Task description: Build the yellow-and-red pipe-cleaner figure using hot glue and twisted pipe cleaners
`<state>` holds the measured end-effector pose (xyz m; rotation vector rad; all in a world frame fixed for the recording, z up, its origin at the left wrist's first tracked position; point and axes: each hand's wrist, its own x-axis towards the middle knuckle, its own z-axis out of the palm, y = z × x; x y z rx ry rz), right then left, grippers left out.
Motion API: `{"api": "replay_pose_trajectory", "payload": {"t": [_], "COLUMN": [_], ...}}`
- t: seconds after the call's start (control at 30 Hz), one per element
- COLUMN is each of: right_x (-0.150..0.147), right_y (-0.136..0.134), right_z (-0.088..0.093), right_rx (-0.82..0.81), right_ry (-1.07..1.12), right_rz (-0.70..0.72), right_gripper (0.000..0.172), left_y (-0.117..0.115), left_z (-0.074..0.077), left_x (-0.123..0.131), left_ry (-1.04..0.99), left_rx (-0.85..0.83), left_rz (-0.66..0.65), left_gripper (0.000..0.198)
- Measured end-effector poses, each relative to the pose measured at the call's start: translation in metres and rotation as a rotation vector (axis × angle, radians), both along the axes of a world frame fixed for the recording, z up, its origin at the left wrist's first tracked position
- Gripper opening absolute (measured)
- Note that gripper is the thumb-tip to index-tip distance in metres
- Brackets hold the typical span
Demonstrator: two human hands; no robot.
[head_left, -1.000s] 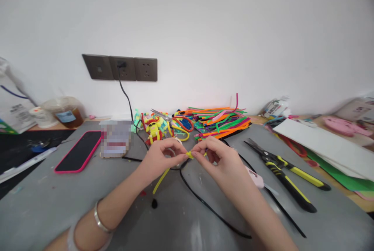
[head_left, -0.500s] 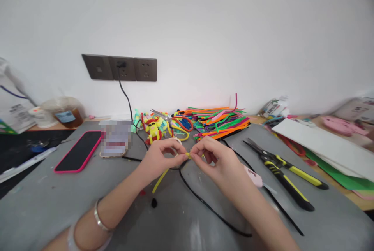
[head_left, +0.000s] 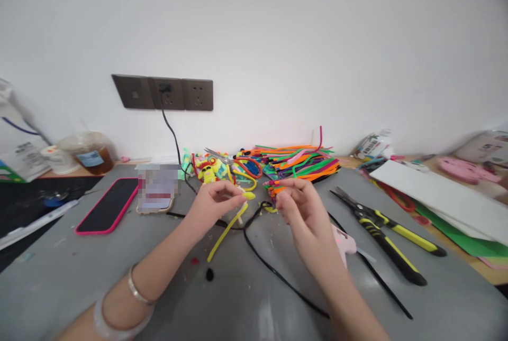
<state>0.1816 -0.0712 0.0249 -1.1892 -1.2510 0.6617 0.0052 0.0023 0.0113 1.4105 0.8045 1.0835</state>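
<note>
My left hand (head_left: 220,201) pinches a short, bent yellow pipe cleaner piece (head_left: 248,195) between thumb and fingertips. My right hand (head_left: 304,209) is a little way to the right of it, fingers loosely curled and apart, with nothing visible in them. Below my left hand, a longer yellow pipe cleaner (head_left: 222,238) slants across the grey table. A black cord (head_left: 273,271) runs between my hands. Partly hidden behind my right wrist is a pink glue gun (head_left: 345,243). A yellow figure with red parts (head_left: 207,173) sits behind my left hand.
Scissors (head_left: 218,155) and a bundle of colourful pipe cleaners (head_left: 305,164) lie by the wall. Black-and-yellow pliers-like cutters (head_left: 381,230) rest at right. Two phones, one pink-cased (head_left: 109,206), lie at left. White boards (head_left: 440,198) cover the right edge.
My right hand has let go of the yellow piece and moved right, apart from my left hand. The piece stays pinched in my left hand.
</note>
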Motion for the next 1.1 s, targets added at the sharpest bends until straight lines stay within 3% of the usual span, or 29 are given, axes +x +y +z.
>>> {"api": "replay_pose_trajectory", "payload": {"t": [0.23, 0.43, 1.1], "right_x": [-0.024, -0.040, -0.044], "right_y": [0.032, 0.057, 0.061], "right_z": [-0.015, -0.019, -0.041], "right_rx": [-0.068, -0.062, -0.083], "right_ry": [0.179, 0.350, 0.512], "right_rz": [0.158, 0.217, 0.237], "right_gripper": [0.027, 0.033, 0.031], "left_y": [0.005, 0.010, 0.013], "left_z": [-0.001, -0.001, -0.004], "left_x": [-0.004, -0.008, -0.010], "left_ry": [-0.051, -0.008, 0.102], "left_rx": [-0.044, 0.039, 0.182], "left_rz": [0.106, 0.228, 0.156], "left_gripper": [0.031, 0.031, 0.027]}}
